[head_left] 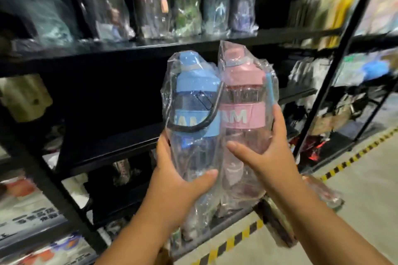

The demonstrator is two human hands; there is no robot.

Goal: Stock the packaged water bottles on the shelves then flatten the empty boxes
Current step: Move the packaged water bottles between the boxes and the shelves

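Shelf rack: black metal, filling the left and far side; top level lined with upright packaged bottles, too blurred for detail.
Left hand: grasping the lower body of the blue bottle, thumb across the near face, fingers round the left side behind the plastic.
Blue bottle: upright in a clear plastic bag, blue lid, blue band with white letters, dark carry loop hanging across the front; held in the air before the dark middle level of the rack, touching the pink bottle at its right.
Pink bottle: upright in its own clear bag, pink lid and pink lettered band, clear body; also off the shelf, just right of the blue one.
Right hand: grasping the pink bottle's lower half, with the thumb on the near face and fingers up the right side.
Floor: pale, at right, with yellow-and-black striped tape along the foot of the rack.
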